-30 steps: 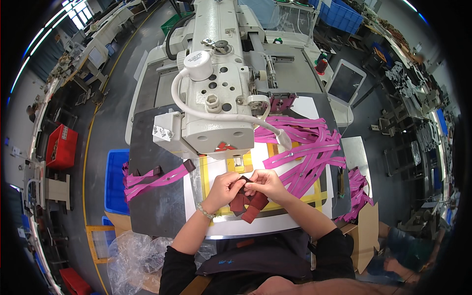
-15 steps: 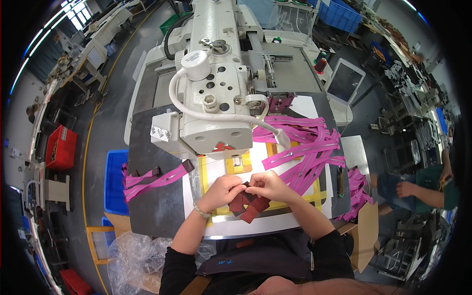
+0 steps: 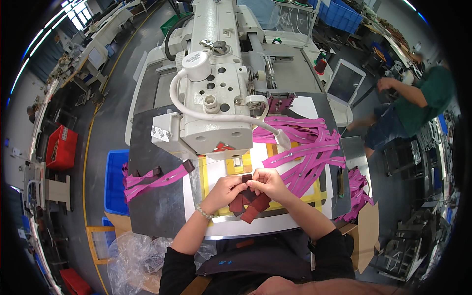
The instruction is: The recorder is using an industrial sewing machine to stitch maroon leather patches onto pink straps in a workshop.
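My left hand (image 3: 227,191) and my right hand (image 3: 266,183) meet in front of the white sewing machine head (image 3: 216,137), thumbs and fingers closed on a small dark brown tab (image 3: 247,178). Several rust-red and brown tabs (image 3: 250,213) lie just beneath my hands on the white, yellow-taped plate (image 3: 319,211). A pile of pink zippers (image 3: 300,162) with metal-coloured middles lies to the right of the machine. At the left, more pink zippers (image 3: 162,179) with dark end pieces lie on the dark table (image 3: 162,211).
A blue bin (image 3: 116,182) and clear plastic (image 3: 128,260) are at the left, a cardboard box (image 3: 364,236) at the lower right. A screen (image 3: 344,83) stands right of the machine. A person in a green top (image 3: 425,93) is in the right aisle. More pink zippers (image 3: 356,196) hang beside the table.
The person in green has moved from the lower right up the aisle. My fingers have shifted slightly on the dark tab, which now shows more upright between them.
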Demonstrator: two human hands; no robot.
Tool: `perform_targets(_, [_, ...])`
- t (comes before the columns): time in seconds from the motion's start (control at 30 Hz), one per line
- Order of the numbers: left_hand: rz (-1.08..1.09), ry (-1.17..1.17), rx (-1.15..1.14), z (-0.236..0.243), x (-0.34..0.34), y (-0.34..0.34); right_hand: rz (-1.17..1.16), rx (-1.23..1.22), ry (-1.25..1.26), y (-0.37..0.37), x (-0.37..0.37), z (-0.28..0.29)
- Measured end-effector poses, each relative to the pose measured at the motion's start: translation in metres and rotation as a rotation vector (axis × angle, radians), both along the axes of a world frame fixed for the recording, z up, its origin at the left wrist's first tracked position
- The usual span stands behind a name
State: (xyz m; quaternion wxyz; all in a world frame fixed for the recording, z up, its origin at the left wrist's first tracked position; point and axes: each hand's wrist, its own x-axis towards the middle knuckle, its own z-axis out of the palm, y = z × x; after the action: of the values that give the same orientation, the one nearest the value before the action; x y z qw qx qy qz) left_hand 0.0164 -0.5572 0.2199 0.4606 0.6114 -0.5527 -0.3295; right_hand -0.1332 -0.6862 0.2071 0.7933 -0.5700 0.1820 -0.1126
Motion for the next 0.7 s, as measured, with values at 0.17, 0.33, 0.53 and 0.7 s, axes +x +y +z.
perform_targets(0.17, [0.093, 0.073, 0.040, -0.0013, 0.0021, -0.0007, 0.071, -0.007, 0.023, 0.0027, -0.0015, -0.0008])
perform_targets(0.33, [0.104, 0.076, 0.019, -0.0003, 0.0019, -0.0001, 0.070, -0.007, 0.037, 0.0028, 0.0005, -0.0003])
perform_targets(0.53, [0.116, 0.078, 0.030, -0.0020, 0.0007, -0.0006, 0.063, -0.011, 0.072, 0.0038, 0.0008, -0.0017])
perform_targets(0.7, [0.114, -0.042, -0.047, -0.0036, 0.0028, -0.0015, 0.082, -0.058, 0.110, 0.0023, 0.0017, 0.0022])
